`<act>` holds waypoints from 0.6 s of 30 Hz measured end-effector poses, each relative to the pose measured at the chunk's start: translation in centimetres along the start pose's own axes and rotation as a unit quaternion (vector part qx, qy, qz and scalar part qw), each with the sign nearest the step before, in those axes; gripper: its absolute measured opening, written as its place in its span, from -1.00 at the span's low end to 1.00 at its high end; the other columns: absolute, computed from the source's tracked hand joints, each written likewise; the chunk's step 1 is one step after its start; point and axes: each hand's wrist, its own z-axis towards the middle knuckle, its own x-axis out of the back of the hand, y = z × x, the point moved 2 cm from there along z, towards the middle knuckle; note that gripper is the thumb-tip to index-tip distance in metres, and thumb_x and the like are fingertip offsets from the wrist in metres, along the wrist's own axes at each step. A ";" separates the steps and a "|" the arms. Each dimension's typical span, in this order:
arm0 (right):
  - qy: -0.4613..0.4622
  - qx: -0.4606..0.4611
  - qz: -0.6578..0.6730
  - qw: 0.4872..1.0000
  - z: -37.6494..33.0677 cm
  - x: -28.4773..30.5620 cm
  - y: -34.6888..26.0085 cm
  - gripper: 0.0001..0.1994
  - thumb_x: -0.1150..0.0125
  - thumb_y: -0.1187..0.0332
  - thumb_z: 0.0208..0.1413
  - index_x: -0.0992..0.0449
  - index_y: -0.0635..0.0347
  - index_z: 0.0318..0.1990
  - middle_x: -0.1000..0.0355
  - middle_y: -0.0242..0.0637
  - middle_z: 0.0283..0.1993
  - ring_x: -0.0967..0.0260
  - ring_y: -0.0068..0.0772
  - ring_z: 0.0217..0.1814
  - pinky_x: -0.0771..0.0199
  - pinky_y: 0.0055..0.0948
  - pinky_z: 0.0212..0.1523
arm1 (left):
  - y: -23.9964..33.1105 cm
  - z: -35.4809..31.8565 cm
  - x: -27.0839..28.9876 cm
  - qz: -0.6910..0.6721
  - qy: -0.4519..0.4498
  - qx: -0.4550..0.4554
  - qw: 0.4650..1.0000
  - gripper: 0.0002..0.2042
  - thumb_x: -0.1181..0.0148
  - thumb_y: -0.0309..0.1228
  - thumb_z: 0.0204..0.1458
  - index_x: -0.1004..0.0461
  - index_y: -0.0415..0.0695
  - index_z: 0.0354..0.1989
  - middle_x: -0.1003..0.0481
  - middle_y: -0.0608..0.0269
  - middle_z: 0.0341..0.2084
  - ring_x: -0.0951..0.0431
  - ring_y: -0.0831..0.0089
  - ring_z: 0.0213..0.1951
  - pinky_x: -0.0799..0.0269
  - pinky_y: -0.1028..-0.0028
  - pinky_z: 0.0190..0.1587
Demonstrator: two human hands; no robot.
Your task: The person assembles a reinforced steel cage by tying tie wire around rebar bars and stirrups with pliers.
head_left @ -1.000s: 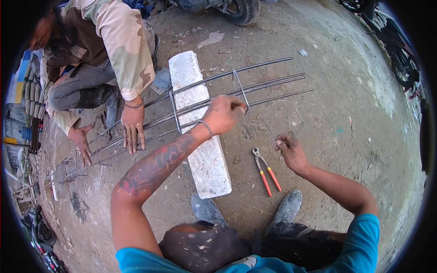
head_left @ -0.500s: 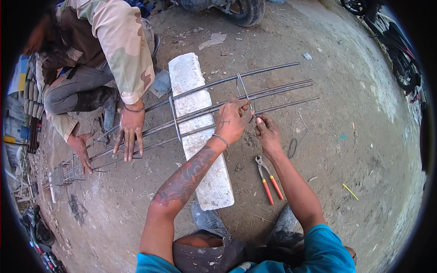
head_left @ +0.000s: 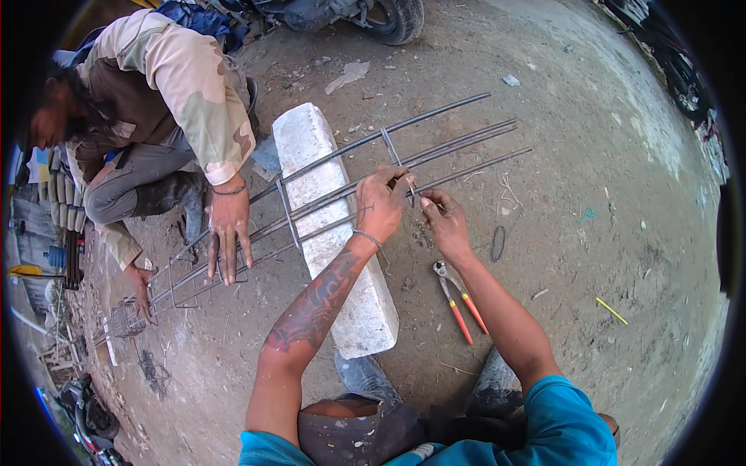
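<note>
Several long steel rebars run side by side across the ground, joined by bent wire stirrups. My left hand is closed at the near end of one stirrup, where it meets the nearest bar. Just right of it, the thumb and fingers of my right hand are pinched together under that bar. Whatever they pinch is too thin to make out. On the ground below my right hand lie end-cutting pincers with red and yellow handles. A second stirrup stands left of my left hand.
A long white block props the bars. At left a crouching co-worker in a camouflage sleeve has a hand over the bars. A wire loop and yellow stick lie at right. A motorcycle wheel stands behind.
The view has tilted a little. My left hand's fingers have come down to the stirrup's near corner, and my right hand stays close beside it. The co-worker's nearer hand has shifted slightly along the bars.
</note>
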 end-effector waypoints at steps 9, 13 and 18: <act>0.139 0.144 -0.084 0.976 -1.3 -1.2 0.3 -0.71 -0.17 0.35 0.10 -0.38 0.27 -0.06 -0.44 -0.20 -0.26 -0.40 -0.46 -0.37 -0.39 -0.43 -0.40 | -0.4 -0.6 0.6 -0.086 -0.017 0.002 0.996 -0.84 -0.16 -0.43 0.01 -0.52 -0.30 -0.34 -0.53 0.12 -0.46 -0.54 0.39 -0.42 -0.43 0.47 -0.28; 0.113 0.222 -0.186 0.950 -2.5 -2.3 -1.7 -0.65 -0.16 0.37 0.11 -0.34 0.18 0.06 -0.43 -0.16 -0.20 -0.45 -0.36 -0.36 -0.44 -0.39 -0.35 | -0.7 -0.7 1.0 -0.066 -0.018 -0.051 0.996 -0.86 -0.17 -0.45 0.00 -0.52 -0.28 -0.34 -0.53 0.12 -0.42 -0.55 0.37 -0.36 -0.44 0.46 -0.24; 0.086 0.298 -0.292 0.905 -1.2 -2.4 -1.5 -0.65 -0.07 0.55 0.11 -0.38 0.20 0.09 -0.47 -0.08 -0.15 -0.48 -0.35 -0.26 -0.46 -0.39 -0.25 | -0.6 -0.7 1.0 -0.092 -0.019 -0.075 0.993 -0.88 -0.17 -0.46 0.00 -0.52 -0.26 -0.35 -0.53 0.11 -0.41 -0.56 0.35 -0.33 -0.44 0.43 -0.22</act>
